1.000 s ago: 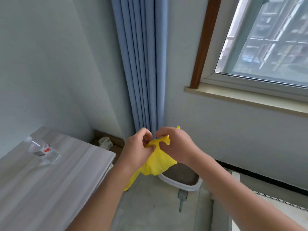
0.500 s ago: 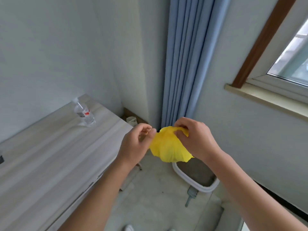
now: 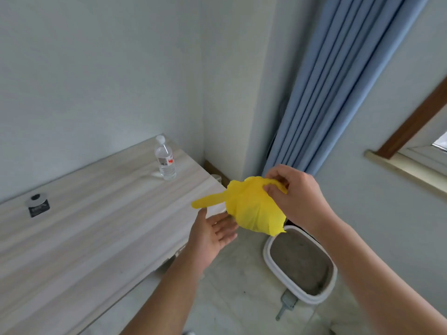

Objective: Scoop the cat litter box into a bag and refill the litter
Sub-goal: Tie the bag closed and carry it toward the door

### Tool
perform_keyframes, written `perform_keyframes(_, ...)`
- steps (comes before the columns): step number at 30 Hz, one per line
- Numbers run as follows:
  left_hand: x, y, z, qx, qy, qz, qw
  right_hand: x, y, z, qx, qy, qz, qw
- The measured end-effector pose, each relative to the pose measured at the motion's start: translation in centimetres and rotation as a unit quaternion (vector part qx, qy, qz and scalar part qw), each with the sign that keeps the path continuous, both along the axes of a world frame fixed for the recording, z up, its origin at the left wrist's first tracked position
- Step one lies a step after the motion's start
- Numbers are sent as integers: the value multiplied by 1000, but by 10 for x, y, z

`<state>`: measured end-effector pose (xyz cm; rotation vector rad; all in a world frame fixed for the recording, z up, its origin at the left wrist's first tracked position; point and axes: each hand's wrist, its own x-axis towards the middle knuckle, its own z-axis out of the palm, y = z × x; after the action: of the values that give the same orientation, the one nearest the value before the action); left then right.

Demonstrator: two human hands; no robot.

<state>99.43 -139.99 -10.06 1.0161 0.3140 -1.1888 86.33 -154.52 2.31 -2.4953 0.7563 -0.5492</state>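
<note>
Litter box sits on the floor at lower right of the frame, with what looks like a scoop at its near rim. The fingers of my right hand pinch the crumpled yellow bag above it. My left hand lies released, palm up, just below. Held one-handed, the thin bag could slip, or its mouth might not open.

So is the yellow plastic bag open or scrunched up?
Scrunched up. The yellow plastic bag hangs bunched from the pinching right hand, with no open mouth showing.
</note>
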Motion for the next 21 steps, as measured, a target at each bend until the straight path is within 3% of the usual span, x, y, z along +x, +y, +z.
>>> perform_keyframes(8, 48, 32, -2, 9, 44, 31, 999, 53, 44, -6, -38, 13, 41, 998)
perform_keyframes(21, 106, 74, -3, 56, -15, 130, 990, 125, 71, -15, -74, 55, 178, 980)
